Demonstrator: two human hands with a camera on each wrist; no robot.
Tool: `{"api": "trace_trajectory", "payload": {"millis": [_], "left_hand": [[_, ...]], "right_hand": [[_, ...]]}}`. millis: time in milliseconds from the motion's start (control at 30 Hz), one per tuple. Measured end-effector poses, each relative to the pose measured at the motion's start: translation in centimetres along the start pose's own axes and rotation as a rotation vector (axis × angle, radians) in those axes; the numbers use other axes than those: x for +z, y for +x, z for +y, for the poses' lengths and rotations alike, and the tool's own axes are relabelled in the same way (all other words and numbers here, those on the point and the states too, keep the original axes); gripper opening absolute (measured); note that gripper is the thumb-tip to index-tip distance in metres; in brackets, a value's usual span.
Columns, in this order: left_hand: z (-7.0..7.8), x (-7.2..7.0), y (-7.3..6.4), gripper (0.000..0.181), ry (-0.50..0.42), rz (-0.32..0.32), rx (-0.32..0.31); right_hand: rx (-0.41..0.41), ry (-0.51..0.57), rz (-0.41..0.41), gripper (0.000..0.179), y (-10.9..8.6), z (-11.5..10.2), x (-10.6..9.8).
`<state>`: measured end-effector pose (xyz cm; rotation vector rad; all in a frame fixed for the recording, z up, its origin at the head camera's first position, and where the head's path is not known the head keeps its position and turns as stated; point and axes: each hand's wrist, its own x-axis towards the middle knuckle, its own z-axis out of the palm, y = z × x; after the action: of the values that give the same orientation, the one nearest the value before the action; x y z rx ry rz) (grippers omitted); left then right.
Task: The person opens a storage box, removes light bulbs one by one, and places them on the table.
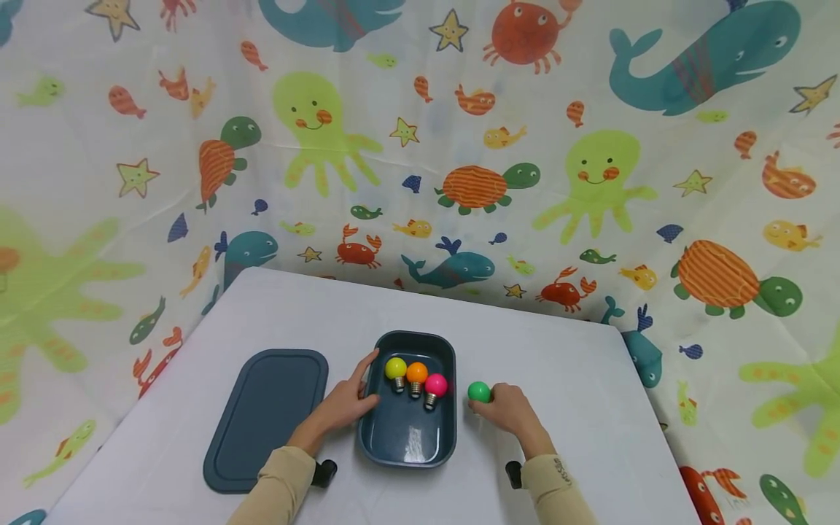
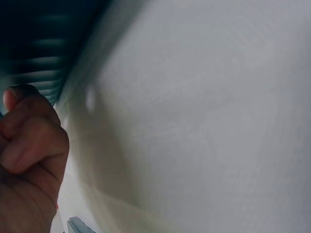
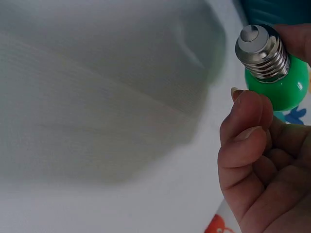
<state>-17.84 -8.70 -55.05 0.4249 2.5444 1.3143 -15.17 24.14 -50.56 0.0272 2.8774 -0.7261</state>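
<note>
A dark blue tray [image 1: 407, 441] stands in the middle of the table with a yellow light bulb [image 1: 396, 369], an orange light bulb [image 1: 416, 374] and a pink light bulb [image 1: 435, 386] lying side by side in it. My left hand [image 1: 339, 407] grips the tray's left rim, thumb over the edge and index finger along the side; in the left wrist view its other fingers [image 2: 36, 141] are curled beside the tray wall. Right of the tray, my right hand [image 1: 513, 410] pinches a green light bulb [image 1: 479, 392]. The right wrist view shows its metal screw base [image 3: 262, 53] pointing up-left, above the tabletop.
A dark blue flat lid [image 1: 272, 415] lies on the white table [image 1: 525, 335], left of the tray. A curtain [image 1: 407, 219] printed with sea animals hangs behind the table and along its sides.
</note>
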Motion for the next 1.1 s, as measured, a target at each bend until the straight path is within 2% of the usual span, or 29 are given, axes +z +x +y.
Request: {"api": "trace_trajectory", "payload": {"millis": [200,533,800,1100], "left_hand": [[0.1,0.1,0.0,0.081,-0.008,-0.005,-0.001],[0.0,0.0,-0.1,0.081,-0.007,-0.006,0.005],[-0.1,0.1,-0.1,0.081,0.002,-0.006,0.012],[-0.3,0.1,0.0,0.082,-0.013,-0.013,0.011]], "right_hand": [[0.038,-0.03,-0.028,0.034,0.1,0.1,1.3],[0.084,-0.065,-0.042,0.037,0.1,-0.4,2.0],[0.082,-0.08,-0.052,0.04,0.0,-0.4,1.5],[0.007,-0.129,-0.027,0.042,0.8,-1.5,-0.5]]}}
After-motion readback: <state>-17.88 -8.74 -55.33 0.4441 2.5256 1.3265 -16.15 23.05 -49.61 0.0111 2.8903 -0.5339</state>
